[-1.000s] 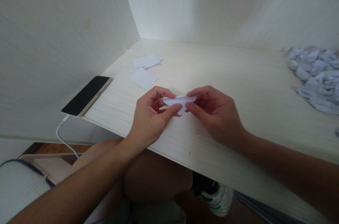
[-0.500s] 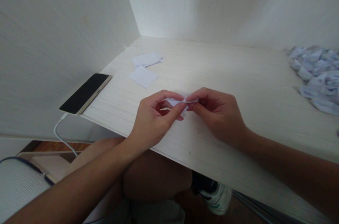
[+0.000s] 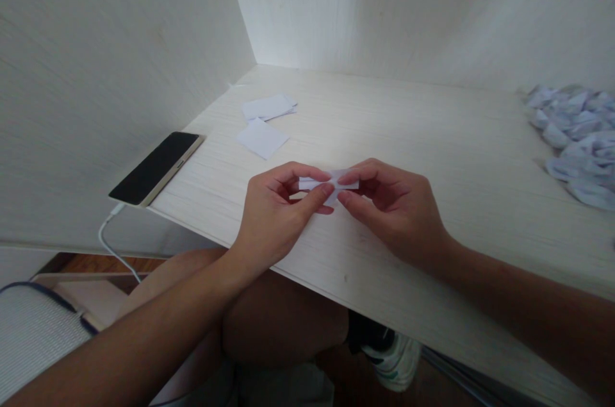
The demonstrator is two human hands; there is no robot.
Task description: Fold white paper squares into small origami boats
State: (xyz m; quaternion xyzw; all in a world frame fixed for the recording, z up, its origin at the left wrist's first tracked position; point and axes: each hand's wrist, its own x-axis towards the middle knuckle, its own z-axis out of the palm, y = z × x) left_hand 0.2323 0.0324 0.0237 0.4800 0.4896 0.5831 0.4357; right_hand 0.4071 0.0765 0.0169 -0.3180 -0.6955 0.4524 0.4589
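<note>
Between the two hands: a small white folded paper (image 3: 335,176), its long axis running left to right, one end toward each hand.
Left hand (image 3: 276,215): grip closed on the paper, thumb on the near face and index finger along the top; other fingers curl behind and below.
Right hand (image 3: 398,208): grip closed on the opposite end, index finger along the upper part, thumb tip lower, slightly apart from the index tip.
Nearer hand: neither; both touch the paper, fingertips almost meeting at its middle.
Paper and counter (image 3: 456,150): held over the front part; whether its underside touches, I cannot tell.
Beyond the left hand: a loose square sheet (image 3: 263,139), with a small stack of sheets (image 3: 269,107) farther back.
Far left: a phone (image 3: 156,170) with a white cable (image 3: 102,237).
Far right: a heap of folded papers (image 3: 583,141), well apart.
In the way: nothing between paper and fingers.
</note>
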